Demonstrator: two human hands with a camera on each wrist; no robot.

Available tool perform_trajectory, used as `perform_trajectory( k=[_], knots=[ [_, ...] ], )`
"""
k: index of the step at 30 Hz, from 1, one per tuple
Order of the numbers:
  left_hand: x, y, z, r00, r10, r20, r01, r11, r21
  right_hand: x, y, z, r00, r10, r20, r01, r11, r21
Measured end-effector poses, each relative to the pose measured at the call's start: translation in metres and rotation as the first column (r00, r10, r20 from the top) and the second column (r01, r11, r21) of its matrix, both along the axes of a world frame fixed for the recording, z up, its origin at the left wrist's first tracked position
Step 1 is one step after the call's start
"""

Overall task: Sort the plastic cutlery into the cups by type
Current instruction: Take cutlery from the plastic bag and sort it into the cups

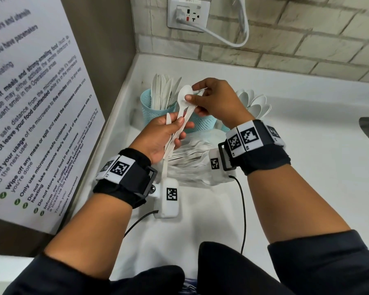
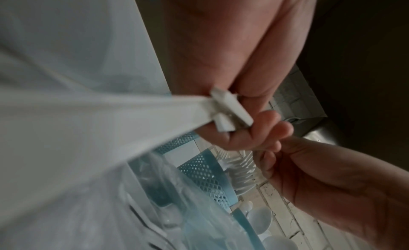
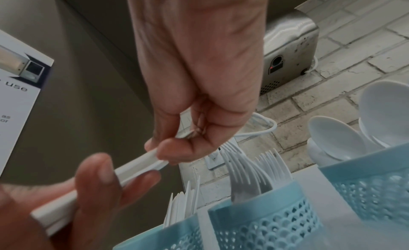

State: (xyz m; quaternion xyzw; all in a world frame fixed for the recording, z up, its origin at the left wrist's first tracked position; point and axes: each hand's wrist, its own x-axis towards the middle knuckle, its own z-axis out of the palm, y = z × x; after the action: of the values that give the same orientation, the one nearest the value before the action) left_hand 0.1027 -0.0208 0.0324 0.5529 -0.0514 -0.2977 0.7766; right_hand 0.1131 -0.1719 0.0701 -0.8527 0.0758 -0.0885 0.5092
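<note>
- Head view: the left hand (image 1: 164, 135) clamps a small bunch of white cutlery by the handles, above the bench (image 1: 307, 188).
- The right hand (image 1: 213, 99) pinches the spoon (image 1: 184, 96) at its bowl, fingers curled.
- Best to draw that spoon straight out while the left keeps the others tight.
- The spoon cup (image 3: 374, 187) stands far right, the fork cup (image 3: 265, 217) in the middle and the knife cup (image 1: 156, 107) on the left; lower it handle first.

wall notice (image 1: 30, 116) reads "do not leave your food unattended", "thank you!"
</note>
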Motion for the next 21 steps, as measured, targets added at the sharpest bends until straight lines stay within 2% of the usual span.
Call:
perform_trajectory(
  k=[5, 7, 9, 11, 14, 19, 21],
  knots=[
    [-0.003, -0.002, -0.003, 0.997, -0.060, 0.045, 0.057, 0.997, 0.058, 0.000, -0.002, 0.000, 1.000, 0.006, 0.014, -0.005, 0.994, -0.108],
    [-0.003, -0.003, -0.003, 0.995, -0.077, 0.061, 0.072, 0.994, 0.077, 0.003, -0.009, 0.002, 0.993, -0.095, 0.064, 0.102, 0.988, -0.115],
    [-0.002, -0.004, -0.003, 0.994, -0.084, 0.067, 0.077, 0.993, 0.091, 0.004, -0.022, 0.007, 0.957, -0.263, 0.124, 0.273, 0.960, -0.067],
    [-0.001, -0.006, -0.002, 0.995, -0.081, 0.061, 0.075, 0.993, 0.092, 0.001, -0.036, 0.018, 0.884, -0.425, 0.195, 0.433, 0.901, 0.004],
    [-0.003, -0.010, 0.000, 0.996, -0.072, 0.051, 0.067, 0.994, 0.092, -0.010, -0.059, 0.038, 0.721, -0.586, 0.369, 0.614, 0.788, 0.052],
    [-0.003, -0.017, -0.001, 0.999, -0.040, 0.026, 0.038, 0.996, 0.079, -0.032, -0.083, 0.056, 0.455, -0.650, 0.608, 0.771, 0.630, 0.097],
    [-0.003, -0.018, -0.001, 0.999, -0.034, 0.016, 0.033, 0.996, 0.079, -0.036, -0.087, 0.053, 0.442, -0.648, 0.620, 0.798, 0.600, 0.059]
  ],
)
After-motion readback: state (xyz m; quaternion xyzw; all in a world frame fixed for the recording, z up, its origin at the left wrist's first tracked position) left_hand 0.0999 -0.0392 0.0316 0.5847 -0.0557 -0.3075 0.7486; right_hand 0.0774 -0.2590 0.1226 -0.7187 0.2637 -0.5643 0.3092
